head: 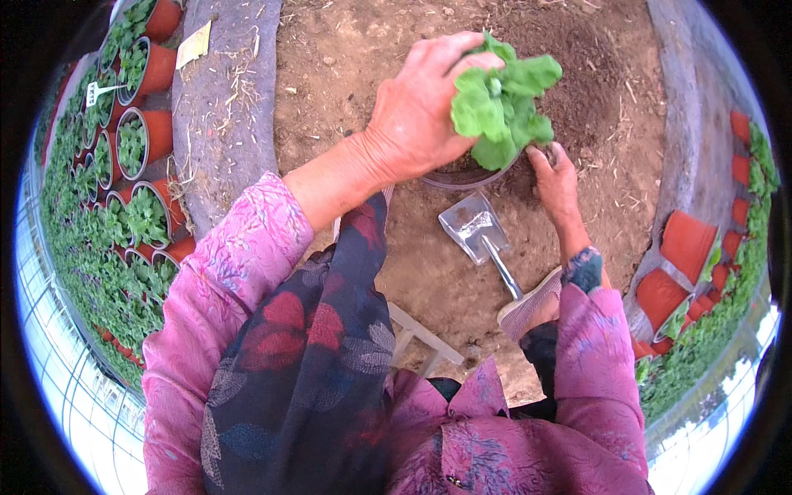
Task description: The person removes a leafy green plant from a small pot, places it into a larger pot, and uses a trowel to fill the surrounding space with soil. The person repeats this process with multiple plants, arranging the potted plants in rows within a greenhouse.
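Note:
A leafy green potted plant (504, 102) stands between my hands, its leaves spreading over a round pot whose rim (461, 184) shows just below. My left hand (427, 105) curls about the left side of the foliage; its fingertips are partly hidden, so its hold on leaves or stem is unclear. Low on the right, my right hand (554, 176) has thumb and forefinger at the pot's edge, beneath the leaves; the contact is partly hidden. A small metal scoop (475, 226) lies on the soil below the pot, its handle end near my right shoe (529, 306).
Loose dark soil (575, 80) is heaped behind the plant. Rows of plants in red-brown pots (159, 142) line the left, beside ground cloth (226, 93) bearing a yellow packet (193, 44). More pots (687, 244) stand or lie at right. A light stool frame (424, 334) is below me.

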Action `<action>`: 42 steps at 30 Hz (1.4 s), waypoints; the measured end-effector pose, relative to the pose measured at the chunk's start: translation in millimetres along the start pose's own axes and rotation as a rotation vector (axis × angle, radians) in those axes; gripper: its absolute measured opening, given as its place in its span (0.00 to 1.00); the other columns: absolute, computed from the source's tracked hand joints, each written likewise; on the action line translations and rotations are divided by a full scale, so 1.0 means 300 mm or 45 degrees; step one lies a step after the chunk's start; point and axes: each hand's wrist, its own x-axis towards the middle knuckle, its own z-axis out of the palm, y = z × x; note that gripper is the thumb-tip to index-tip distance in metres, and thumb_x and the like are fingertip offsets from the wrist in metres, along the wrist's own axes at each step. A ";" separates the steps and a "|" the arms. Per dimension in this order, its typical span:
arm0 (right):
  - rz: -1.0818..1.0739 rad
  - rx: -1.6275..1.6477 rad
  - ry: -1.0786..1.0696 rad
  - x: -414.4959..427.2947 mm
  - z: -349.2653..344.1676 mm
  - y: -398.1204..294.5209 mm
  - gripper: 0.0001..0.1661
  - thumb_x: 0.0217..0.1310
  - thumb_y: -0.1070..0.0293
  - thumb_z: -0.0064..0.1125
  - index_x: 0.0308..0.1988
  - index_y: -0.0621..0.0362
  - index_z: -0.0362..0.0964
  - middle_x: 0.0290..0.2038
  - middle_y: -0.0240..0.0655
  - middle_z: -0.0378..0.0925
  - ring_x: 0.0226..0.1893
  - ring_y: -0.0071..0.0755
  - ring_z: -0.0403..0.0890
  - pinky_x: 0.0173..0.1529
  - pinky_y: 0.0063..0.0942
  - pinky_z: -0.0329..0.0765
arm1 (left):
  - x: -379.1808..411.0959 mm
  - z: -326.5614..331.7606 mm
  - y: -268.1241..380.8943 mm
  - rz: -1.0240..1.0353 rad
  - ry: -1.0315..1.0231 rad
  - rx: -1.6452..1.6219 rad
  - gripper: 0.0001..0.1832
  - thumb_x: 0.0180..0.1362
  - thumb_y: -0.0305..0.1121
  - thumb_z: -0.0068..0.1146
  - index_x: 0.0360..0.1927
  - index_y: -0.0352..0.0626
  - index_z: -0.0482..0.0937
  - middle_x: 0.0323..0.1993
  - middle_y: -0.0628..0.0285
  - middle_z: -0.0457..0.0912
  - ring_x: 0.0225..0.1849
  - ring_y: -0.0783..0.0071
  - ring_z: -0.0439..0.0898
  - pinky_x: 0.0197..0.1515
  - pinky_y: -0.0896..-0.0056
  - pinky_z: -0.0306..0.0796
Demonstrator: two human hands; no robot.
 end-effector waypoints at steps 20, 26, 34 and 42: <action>-1.022 -0.565 -0.185 -0.286 -0.101 -0.492 0.16 0.59 0.64 0.62 0.47 0.56 0.77 0.46 0.41 0.77 0.54 0.48 0.74 0.56 0.44 0.69 | 0.024 -0.036 -0.042 -0.018 0.030 -0.216 0.24 0.46 0.33 0.66 0.50 0.48 0.77 0.46 0.57 0.79 0.48 0.51 0.77 0.53 0.55 0.72; -1.115 -0.794 0.057 -0.168 -0.054 -0.471 0.16 0.52 0.69 0.60 0.45 0.52 0.78 0.48 0.35 0.79 0.56 0.44 0.73 0.63 0.49 0.62 | -0.032 -0.072 -0.029 0.201 0.017 -0.165 0.27 0.46 0.35 0.68 0.53 0.46 0.77 0.51 0.56 0.78 0.54 0.53 0.76 0.58 0.58 0.70; -1.250 -0.835 0.293 -0.019 -0.133 -0.484 0.30 0.49 0.62 0.66 0.54 0.53 0.73 0.54 0.38 0.74 0.58 0.42 0.73 0.63 0.42 0.65 | -0.088 -0.088 -0.017 0.378 -0.008 -0.097 0.24 0.41 0.36 0.66 0.47 0.50 0.79 0.48 0.60 0.79 0.52 0.57 0.78 0.54 0.62 0.76; -0.542 -0.090 -0.344 -0.041 -0.054 -0.405 0.16 0.54 0.67 0.62 0.44 0.57 0.76 0.37 0.46 0.83 0.40 0.52 0.85 0.43 0.41 0.80 | -0.075 -0.093 -0.021 0.472 -0.071 -0.054 0.22 0.47 0.35 0.64 0.49 0.48 0.79 0.50 0.60 0.79 0.54 0.58 0.78 0.53 0.62 0.75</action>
